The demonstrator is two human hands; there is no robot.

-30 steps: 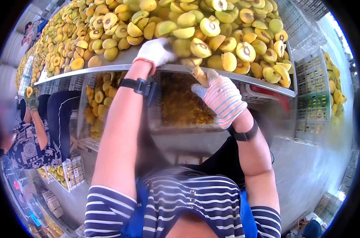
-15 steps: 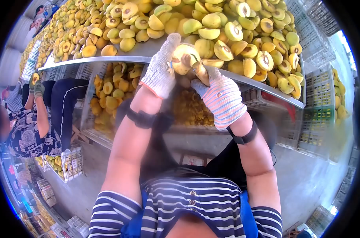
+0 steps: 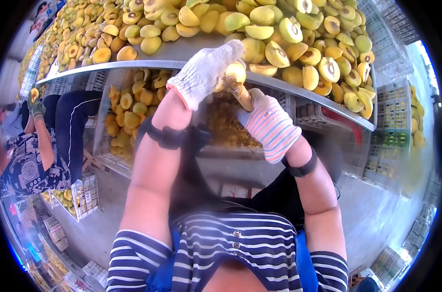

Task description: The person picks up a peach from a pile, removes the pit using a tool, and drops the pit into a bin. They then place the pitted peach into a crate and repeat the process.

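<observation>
The left hand (image 3: pixel 209 68), gloved in white, has been rolled over since half a second earlier, and a piece of yellow fruit (image 3: pixel 235 72) is gripped beneath its curled fingers—the cut face, shown then, is now largely hidden. By the right hand (image 3: pixel 272 124), in a striped glove, a short brown tool (image 3: pixel 241 95) is held closed in the grip, its far end met by the fruit. Fruit and tool are thus brought together, seemingly for close work on the flesh, though the exact point of contact is masked by the glove. The piece is held at the near rim of a metal tray (image 3: pixel 148 63), above a bin of yellow pieces (image 3: pixel 230 126). Beyond the rim, fruit halves (image 3: pixel 279 54) are heaped—many with brown centres exposed—while more are held in a crate (image 3: pixel 131 114) to the left, near a seated co-worker (image 3: pixel 36 163).
</observation>
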